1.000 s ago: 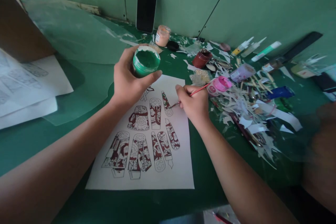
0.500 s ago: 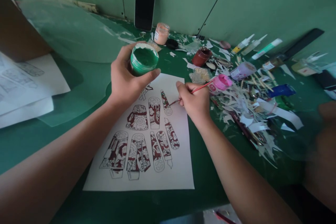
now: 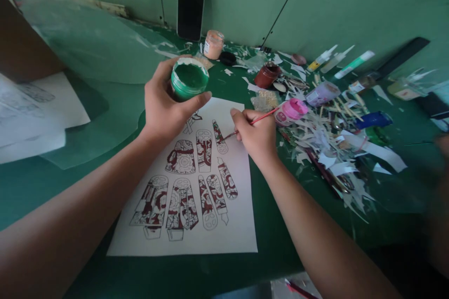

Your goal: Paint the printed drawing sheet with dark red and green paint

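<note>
My left hand (image 3: 166,103) is wrapped round an open jar of green paint (image 3: 190,78), held above the top of a white sheet (image 3: 238,238). Between the fingers of my right hand (image 3: 257,131) is a thin red paintbrush (image 3: 261,119). Its tip touches or hovers just over a narrow printed shape (image 3: 220,138) with dark red and some green on it. Other outlined pieces, such as a patterned garment panel (image 3: 181,156), are partly filled with dark red. My left hand and the jar hide part of the drawing near the top edge.
A phone (image 3: 191,2) leans on the wall behind. Jars of peach (image 3: 213,45), dark red (image 3: 267,74), pink (image 3: 293,111) and lilac paint (image 3: 322,93) stand or lie around. Paper scraps (image 3: 329,159) pile up on the right. Loose printed sheets (image 3: 70,103) lie at left.
The whole view has shifted slightly, moving things a little to the left. Both hands keep their holds, and the brush tip stays by the same narrow shape.
</note>
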Tool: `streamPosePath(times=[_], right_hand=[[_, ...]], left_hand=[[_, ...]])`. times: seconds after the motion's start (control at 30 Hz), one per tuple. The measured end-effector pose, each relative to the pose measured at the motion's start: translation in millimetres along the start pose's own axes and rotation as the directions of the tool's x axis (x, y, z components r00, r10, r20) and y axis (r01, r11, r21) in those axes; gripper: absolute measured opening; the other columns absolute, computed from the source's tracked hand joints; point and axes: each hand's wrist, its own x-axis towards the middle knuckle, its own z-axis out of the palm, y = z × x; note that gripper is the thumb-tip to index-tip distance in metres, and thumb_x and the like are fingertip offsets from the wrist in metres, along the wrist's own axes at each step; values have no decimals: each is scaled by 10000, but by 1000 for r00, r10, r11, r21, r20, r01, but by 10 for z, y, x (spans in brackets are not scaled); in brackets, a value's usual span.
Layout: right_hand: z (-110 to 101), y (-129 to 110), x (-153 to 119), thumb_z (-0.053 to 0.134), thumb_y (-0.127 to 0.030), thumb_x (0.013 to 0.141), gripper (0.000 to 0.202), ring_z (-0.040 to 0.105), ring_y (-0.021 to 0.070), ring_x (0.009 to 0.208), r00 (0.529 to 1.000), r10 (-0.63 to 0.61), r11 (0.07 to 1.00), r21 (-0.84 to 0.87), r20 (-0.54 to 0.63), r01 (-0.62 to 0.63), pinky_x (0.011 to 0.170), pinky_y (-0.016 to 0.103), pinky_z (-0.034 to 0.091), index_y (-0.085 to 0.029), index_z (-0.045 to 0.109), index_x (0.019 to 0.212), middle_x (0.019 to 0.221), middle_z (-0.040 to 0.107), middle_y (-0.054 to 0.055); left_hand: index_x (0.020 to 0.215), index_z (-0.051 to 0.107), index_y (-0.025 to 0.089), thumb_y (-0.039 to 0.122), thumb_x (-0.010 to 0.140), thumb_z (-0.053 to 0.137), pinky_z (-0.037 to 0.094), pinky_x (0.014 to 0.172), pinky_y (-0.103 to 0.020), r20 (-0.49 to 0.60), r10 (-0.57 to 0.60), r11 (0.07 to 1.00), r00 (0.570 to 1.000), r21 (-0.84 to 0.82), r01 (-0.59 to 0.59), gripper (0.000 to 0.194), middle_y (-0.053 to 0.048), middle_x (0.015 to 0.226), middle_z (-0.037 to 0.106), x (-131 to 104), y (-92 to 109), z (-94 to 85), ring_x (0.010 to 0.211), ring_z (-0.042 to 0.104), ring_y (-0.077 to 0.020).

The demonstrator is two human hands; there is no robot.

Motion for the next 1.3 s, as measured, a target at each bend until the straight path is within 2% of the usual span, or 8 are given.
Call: streamPosePath(times=[0.13, 0.27, 0.4, 0.53, 0.8, 0.97, 1.1, 1.3], right_hand=[[-15, 15, 5, 631, -307, 873, 466, 420, 64, 351, 1000, -4, 1000, 20, -16, 5, 444, 223, 348, -216, 449, 453, 343, 426, -78], [-32, 57, 9, 641, -437, 869, 475, 445, 64, 337, 1000, 8, 995, 95, 8, -9, 409, 216, 345, -216, 480, 480, 359, 437, -76], [-28, 89, 9, 613, -494, 875, 505, 457, 62, 346, 1000, 6, 990, 138, 24, -10, 403, 215, 366, -210, 510, 470, 388, 476, -56], [-12, 91, 14, 622, -435, 871, 483, 444, 58, 329, 999, 37, 991, 127, 11, -38, 388, 211, 360, -210, 520, 456, 372, 467, -58], [-4, 64, 11, 620, -325, 867, 454, 452, 47, 336, 998, 56, 995, 77, -6, -55, 395, 194, 363, -199, 522, 443, 374, 496, -56], [-3, 73, 13, 611, -349, 869, 456, 459, 52, 344, 999, 51, 992, 117, 2, -51, 403, 203, 367, -202, 531, 445, 383, 505, -52], [4, 64, 10, 615, -309, 859, 443, 444, 54, 335, 998, 69, 992, 103, -7, -67, 407, 212, 364, -202, 521, 440, 380, 497, -55], [0, 59, 16, 605, -319, 868, 459, 437, 52, 333, 998, 67, 991, 119, -3, -66, 403, 209, 359, -206, 515, 432, 364, 475, -59]], left_hand=[[1094, 652, 244, 410, 614, 856, 549, 909, -525, -24, 5, 1000, 1000, -3, -5, 548, -31, 1105, 704, 2, -2, 8, 1019, 659, -298], [1112, 629, 296, 477, 638, 839, 522, 959, -559, 7, -17, 999, 1000, 28, 17, 549, 16, 1143, 689, -5, -3, -3, 1081, 639, -313], [1129, 621, 330, 512, 658, 807, 512, 959, -583, 21, -23, 999, 1000, 42, 22, 538, 30, 1165, 685, -7, -23, -17, 1124, 619, -332], [1144, 624, 336, 501, 676, 789, 486, 980, -605, 34, -14, 999, 999, 36, 13, 523, 31, 1180, 675, -5, -42, -25, 1143, 612, -341], [1105, 643, 343, 467, 624, 821, 520, 950, -582, -5, -22, 999, 1000, 32, 22, 527, 44, 1154, 692, -5, -6, -10, 1081, 636, -327], [1114, 637, 334, 476, 638, 815, 522, 938, -581, 18, -17, 999, 1000, 37, 17, 528, 35, 1146, 695, 2, -11, -15, 1072, 640, -321], [1098, 650, 313, 414, 614, 831, 530, 936, -576, -14, -9, 1000, 1000, 13, 10, 526, 9, 1136, 698, 0, -9, -5, 1062, 651, -323], [1095, 646, 344, 437, 629, 823, 523, 949, -574, 5, -25, 999, 1000, 28, 25, 507, 37, 1140, 695, -5, 21, -9, 1077, 643, -322]])
